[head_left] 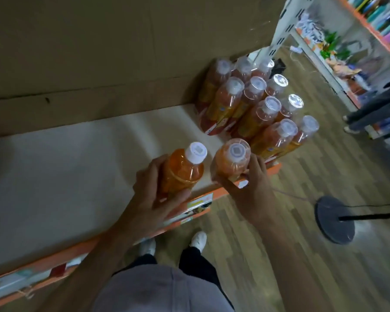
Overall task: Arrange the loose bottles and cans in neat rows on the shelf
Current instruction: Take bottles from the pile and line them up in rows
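1. Cream shelf [65, 176] with an orange front edge runs out to the left, below a brown cardboard wall [99, 52].
2. The left hand [154, 197] is wrapped round an orange bottle [182, 172] with a white cap, fingers behind and thumb in front, near the shelf's front edge.
3. Just beside it, the right hand [250, 188] clasps a second orange bottle [231, 161], fingers curled on its shoulder, at the same edge.
4. Further right, capped bottles [257, 104] stand in rows at the shelf's end.
5. A round black base [334, 219] sits on the wood floor [279, 233].
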`<control>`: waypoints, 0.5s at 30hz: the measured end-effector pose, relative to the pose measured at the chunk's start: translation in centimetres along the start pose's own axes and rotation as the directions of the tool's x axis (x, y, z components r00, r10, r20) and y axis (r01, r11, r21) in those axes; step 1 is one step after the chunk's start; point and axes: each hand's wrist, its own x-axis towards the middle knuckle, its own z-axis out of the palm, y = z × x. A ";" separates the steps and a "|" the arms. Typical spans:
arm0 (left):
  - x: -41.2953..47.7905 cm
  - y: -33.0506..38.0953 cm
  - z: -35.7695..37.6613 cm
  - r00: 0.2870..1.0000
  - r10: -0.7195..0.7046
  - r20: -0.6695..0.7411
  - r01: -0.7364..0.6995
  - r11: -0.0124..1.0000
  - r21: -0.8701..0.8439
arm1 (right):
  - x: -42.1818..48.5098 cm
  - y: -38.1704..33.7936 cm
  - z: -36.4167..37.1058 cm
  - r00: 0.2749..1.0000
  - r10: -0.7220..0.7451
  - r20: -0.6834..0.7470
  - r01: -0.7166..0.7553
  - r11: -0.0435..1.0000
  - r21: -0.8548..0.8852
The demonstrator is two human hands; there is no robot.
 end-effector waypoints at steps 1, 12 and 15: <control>0.5 -0.6 0.2 0.997 0.065 -0.041 -0.059 0.991 0.123 | 1.5 0.5 0.6 1.000 0.021 0.021 -0.022 0.999 0.029; 4.8 -1.8 5.5 0.994 -0.057 -0.090 0.055 0.998 -0.021 | 6.8 3.2 2.1 0.993 0.019 0.116 -0.033 0.992 0.118; 5.2 -2.3 6.8 0.993 -0.045 -0.106 0.040 0.998 -0.051 | 6.1 3.6 2.4 0.991 0.056 0.124 -0.071 0.991 0.113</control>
